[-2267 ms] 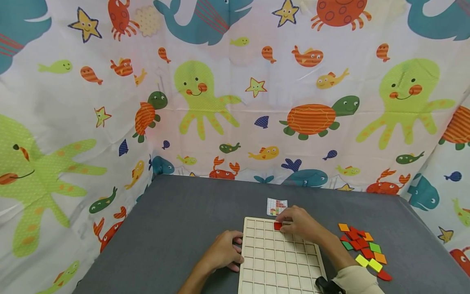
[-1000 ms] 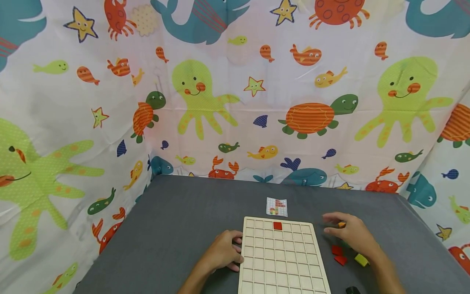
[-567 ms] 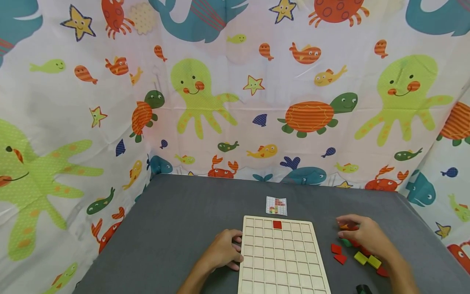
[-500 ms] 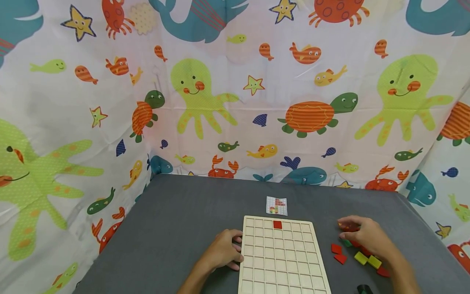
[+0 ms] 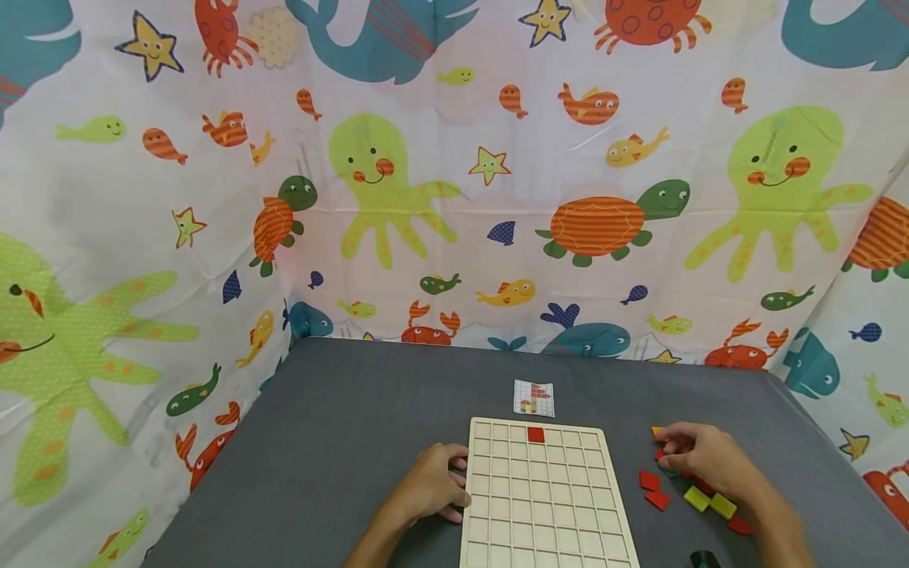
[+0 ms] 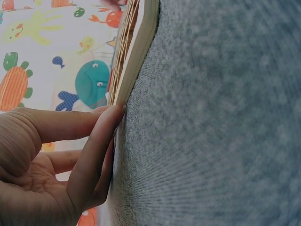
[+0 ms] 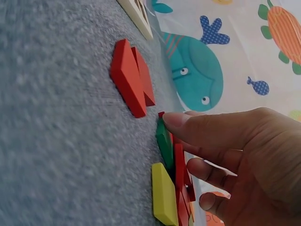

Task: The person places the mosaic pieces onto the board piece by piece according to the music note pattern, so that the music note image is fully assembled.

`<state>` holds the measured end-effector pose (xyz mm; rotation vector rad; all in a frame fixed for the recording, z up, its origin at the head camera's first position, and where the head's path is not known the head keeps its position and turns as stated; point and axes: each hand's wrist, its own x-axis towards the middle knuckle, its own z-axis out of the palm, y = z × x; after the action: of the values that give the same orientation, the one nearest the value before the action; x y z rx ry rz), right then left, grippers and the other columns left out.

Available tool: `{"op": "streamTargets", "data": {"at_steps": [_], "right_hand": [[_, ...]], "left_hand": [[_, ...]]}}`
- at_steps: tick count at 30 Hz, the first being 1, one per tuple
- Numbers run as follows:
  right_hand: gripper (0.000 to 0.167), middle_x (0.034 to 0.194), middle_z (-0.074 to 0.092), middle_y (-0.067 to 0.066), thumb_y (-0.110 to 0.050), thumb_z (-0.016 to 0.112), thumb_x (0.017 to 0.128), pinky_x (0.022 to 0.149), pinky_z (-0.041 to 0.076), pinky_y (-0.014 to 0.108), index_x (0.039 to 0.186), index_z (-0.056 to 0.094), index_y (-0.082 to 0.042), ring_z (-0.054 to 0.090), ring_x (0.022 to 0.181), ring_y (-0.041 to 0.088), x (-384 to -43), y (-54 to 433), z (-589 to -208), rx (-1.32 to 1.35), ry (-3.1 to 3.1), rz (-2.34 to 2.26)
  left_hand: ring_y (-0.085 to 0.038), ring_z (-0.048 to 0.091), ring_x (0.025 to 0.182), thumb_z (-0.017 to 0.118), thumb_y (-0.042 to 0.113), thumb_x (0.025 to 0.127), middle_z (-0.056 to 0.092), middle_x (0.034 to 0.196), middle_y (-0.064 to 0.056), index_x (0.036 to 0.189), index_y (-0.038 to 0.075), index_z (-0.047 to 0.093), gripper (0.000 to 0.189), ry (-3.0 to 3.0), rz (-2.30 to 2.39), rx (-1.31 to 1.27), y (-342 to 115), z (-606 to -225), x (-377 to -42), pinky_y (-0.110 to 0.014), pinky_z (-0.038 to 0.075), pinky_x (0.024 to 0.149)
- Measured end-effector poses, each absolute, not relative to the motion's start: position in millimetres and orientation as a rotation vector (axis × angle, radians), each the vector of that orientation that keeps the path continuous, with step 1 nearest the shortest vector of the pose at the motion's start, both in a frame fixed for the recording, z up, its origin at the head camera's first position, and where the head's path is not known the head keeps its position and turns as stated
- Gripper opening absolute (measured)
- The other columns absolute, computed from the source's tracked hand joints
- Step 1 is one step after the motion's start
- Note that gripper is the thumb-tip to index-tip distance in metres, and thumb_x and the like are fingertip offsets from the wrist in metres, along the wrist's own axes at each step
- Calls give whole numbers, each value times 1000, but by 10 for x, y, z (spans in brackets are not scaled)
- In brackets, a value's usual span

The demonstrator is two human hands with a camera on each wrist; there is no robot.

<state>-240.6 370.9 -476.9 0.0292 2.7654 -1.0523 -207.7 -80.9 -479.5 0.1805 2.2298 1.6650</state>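
A pale wooden grid board (image 5: 540, 497) lies on the grey table with one red square tile (image 5: 536, 435) in its far row. My left hand (image 5: 432, 485) rests its fingertips against the board's left edge; the left wrist view shows the fingers (image 6: 89, 160) bent at that edge. On the right, my right hand (image 5: 713, 457) is over a pile of flat coloured tiles and covers part of it. Its thumb (image 7: 202, 127) touches down beside a green tile (image 7: 164, 143), with a sliver of red showing at the thumb tip. The other fingers are loosely bent.
Two red tiles (image 5: 653, 489) lie between board and pile. Yellow tiles (image 5: 710, 501) and a red tile (image 5: 740, 525) lie nearer me. A small printed card (image 5: 534, 398) with a coloured grid pattern lies beyond the board. A patterned curtain (image 5: 454, 197) stands behind the table.
My right hand has left the red tile on the board and gone right to the pile, shifting within it. Two red tiles now lie apart from the pile. My left hand stays put.
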Motion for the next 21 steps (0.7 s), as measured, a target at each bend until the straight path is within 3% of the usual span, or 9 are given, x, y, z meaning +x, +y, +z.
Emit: {"op": "streamTargets", "data": {"at_steps": [8, 15, 21], "right_hand": [[37, 98, 72, 2, -17, 83, 92, 61, 50, 25, 124, 74, -2, 61, 84, 18, -2423, 3672, -4810, -48, 2797, -1058], [37, 99, 70, 2, -23, 85, 90, 70, 52, 28, 118, 76, -1, 60, 91, 20, -2468, 3638, -4806, -24, 2808, -955], [32, 97, 70, 2, -23, 84, 91, 69, 54, 29, 112, 77, -1, 60, 88, 19, -2461, 3636, -4824, -45, 2815, -916]], "left_hand": [[-25, 64, 91, 78, -22, 72, 59, 115, -14, 140, -9, 59, 71, 2237, 1664, 179, -797, -4814, -2093, -39, 66, 53], [-25, 65, 91, 78, -22, 72, 60, 116, -15, 139, -9, 60, 71, 2246, 1665, 189, -802, -4820, -2090, -39, 66, 52], [-26, 64, 92, 77, -22, 72, 59, 116, -15, 140, -10, 59, 71, 2234, 1669, 208, -818, -4836, -2097, -39, 66, 53]]}}
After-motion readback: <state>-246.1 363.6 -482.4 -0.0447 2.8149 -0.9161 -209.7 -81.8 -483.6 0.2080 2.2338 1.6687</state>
